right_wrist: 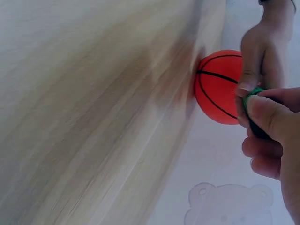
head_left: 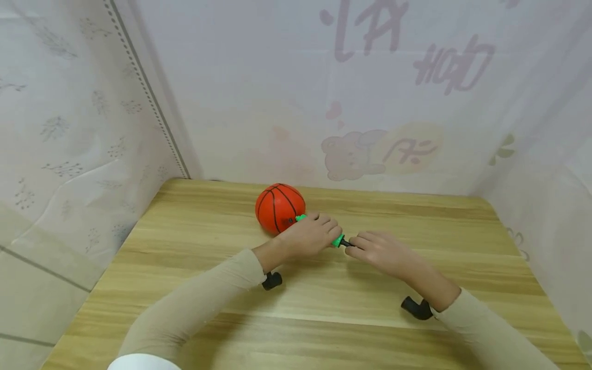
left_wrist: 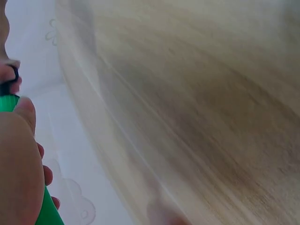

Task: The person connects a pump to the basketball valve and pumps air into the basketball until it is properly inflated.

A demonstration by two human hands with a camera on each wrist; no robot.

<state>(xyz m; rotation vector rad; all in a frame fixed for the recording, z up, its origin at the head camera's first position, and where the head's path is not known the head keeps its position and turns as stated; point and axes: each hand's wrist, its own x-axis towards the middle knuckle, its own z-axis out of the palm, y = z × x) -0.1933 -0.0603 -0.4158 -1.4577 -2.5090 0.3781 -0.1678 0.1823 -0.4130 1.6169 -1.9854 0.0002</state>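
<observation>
An orange-red ball (head_left: 277, 208) with black basketball lines sits toward the back of the table. My left hand (head_left: 309, 237) wraps round the green barrel of a small hand pump (head_left: 338, 240), whose green end lies against the ball's right side; whether its nozzle is in the ball cannot be told. With thumb and fingers my right hand (head_left: 381, 252) grips the pump's black handle (left_wrist: 6, 88), and a short stretch of dark rod shows between the hands. In the right wrist view the ball (right_wrist: 218, 89) appears behind the left hand, with the handle mostly covered by fingers.
The wood-grain table (head_left: 222, 329) reaches back to a pale printed cloth (head_left: 240, 103) hanging behind it. Similar cloth hangs at the left and right sides. Black curved pieces (head_left: 418, 308) show beneath both wrists.
</observation>
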